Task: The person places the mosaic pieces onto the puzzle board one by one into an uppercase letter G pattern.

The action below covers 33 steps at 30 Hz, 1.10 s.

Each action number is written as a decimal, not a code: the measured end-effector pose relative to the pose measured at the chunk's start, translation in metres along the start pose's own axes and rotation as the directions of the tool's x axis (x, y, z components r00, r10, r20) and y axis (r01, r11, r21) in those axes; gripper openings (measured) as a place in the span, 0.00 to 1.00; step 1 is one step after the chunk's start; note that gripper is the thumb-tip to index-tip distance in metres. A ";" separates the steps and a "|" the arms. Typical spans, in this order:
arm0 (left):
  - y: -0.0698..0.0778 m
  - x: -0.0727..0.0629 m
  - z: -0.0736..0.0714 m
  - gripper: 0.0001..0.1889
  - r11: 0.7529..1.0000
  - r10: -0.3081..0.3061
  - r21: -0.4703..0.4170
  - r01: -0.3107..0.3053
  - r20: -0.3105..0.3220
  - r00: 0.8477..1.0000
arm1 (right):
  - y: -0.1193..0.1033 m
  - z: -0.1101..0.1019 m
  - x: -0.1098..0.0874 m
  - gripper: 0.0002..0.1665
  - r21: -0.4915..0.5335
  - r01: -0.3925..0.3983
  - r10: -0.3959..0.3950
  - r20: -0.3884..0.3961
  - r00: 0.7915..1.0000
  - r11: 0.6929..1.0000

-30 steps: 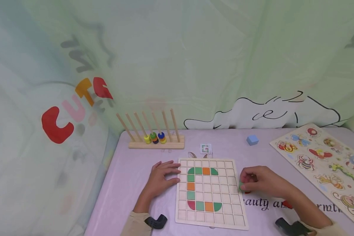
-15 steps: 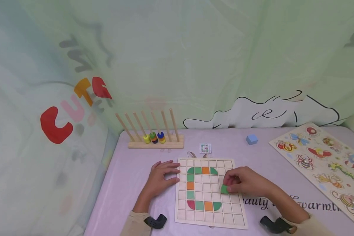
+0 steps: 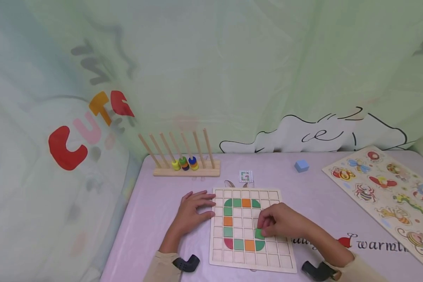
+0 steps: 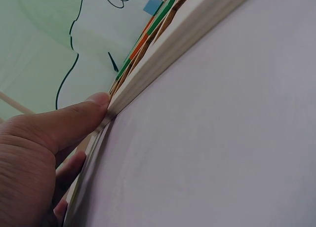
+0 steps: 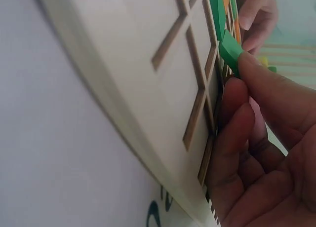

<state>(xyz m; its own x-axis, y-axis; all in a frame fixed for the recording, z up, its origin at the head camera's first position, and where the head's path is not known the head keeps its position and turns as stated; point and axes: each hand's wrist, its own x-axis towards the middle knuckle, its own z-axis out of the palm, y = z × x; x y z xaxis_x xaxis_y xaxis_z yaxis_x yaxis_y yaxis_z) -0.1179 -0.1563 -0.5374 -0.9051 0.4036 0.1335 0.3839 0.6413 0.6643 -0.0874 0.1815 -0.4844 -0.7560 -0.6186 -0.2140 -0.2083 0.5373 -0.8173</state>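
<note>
A wooden grid board (image 3: 247, 261) lies on the table, with green, orange and red tiles set in its cells in a C-like outline. My right hand (image 3: 284, 223) pinches a green tile (image 3: 259, 234) between thumb and fingers, over the cell just above the lower right green quarter-round tile (image 3: 260, 245). In the right wrist view the held green tile (image 5: 230, 49) is tilted close over the grid. My left hand (image 3: 193, 211) rests at the board's left edge with fingers spread; in the left wrist view its thumb (image 4: 94, 104) touches the board's side.
Behind the board lies a small card (image 3: 246, 176) with a G pattern. A peg stand (image 3: 187, 172) with several coloured beads is at the back left. A blue block (image 3: 301, 166) sits at the back, and an insect puzzle board (image 3: 387, 196) lies on the right.
My right hand has moved left from beyond the board's right edge to over the grid, carrying the green tile. The left hand stays where it was at the board's left edge.
</note>
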 end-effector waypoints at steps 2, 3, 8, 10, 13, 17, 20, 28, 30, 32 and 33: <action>0.000 0.000 0.000 0.15 1.000 -0.002 0.003 0.002 0.001 1.000 | -0.001 0.001 0.000 0.06 -0.001 -0.004 0.004 -0.002 1.000 1.000; 0.000 0.000 0.000 0.15 1.000 -0.003 0.004 0.003 0.001 1.000 | -0.001 0.001 0.000 0.06 -0.004 -0.010 0.010 -0.005 1.000 1.000; 0.000 0.000 0.000 0.15 1.000 -0.012 0.004 0.012 0.003 1.000 | -0.002 0.004 0.002 0.06 -0.007 -0.025 0.025 -0.021 0.999 1.000; 0.000 0.000 0.000 0.15 1.000 -0.012 0.002 0.012 0.004 1.000 | -0.002 0.006 0.002 0.06 -0.009 -0.029 0.029 -0.032 0.999 1.000; 0.000 0.000 0.000 0.15 1.000 -0.010 0.000 0.010 0.005 1.000 | -0.002 0.008 0.002 0.07 -0.012 -0.038 0.037 -0.045 0.998 0.999; 0.000 0.000 0.001 0.15 1.000 -0.004 -0.005 0.004 -0.001 1.000 | -0.001 0.009 0.003 0.09 -0.011 -0.037 0.037 -0.057 0.998 0.999; -0.001 0.000 0.001 0.15 1.000 0.001 -0.004 -0.001 -0.005 1.000 | -0.001 0.009 0.003 0.10 -0.011 -0.042 0.042 -0.067 0.997 0.999; 0.000 0.000 0.001 0.15 1.000 0.001 0.004 -0.001 -0.006 1.000 | -0.002 0.010 0.003 0.12 -0.056 -0.074 0.068 -0.104 0.992 0.996; 0.000 0.000 0.001 0.15 1.000 0.003 0.000 -0.003 -0.006 1.000 | -0.003 0.010 0.003 0.12 -0.061 -0.089 0.082 -0.109 0.991 0.994; 0.000 0.000 0.001 0.15 1.000 0.002 -0.002 -0.002 -0.006 1.000 | -0.004 0.011 0.003 0.12 -0.062 -0.102 0.094 -0.114 0.989 0.993; 0.000 0.000 0.001 0.15 1.000 -0.001 -0.003 0.001 -0.005 1.000 | -0.005 0.011 0.003 0.13 -0.062 -0.109 0.101 -0.114 0.988 0.992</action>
<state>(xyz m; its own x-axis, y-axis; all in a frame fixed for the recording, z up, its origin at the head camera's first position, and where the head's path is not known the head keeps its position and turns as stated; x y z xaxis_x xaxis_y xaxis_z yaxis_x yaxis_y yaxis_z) -0.1176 -0.1559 -0.5382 -0.9063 0.3997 0.1372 0.3830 0.6398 0.6663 -0.0819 0.1709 -0.4872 -0.8392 -0.4914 -0.2331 -0.1627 0.6358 -0.7545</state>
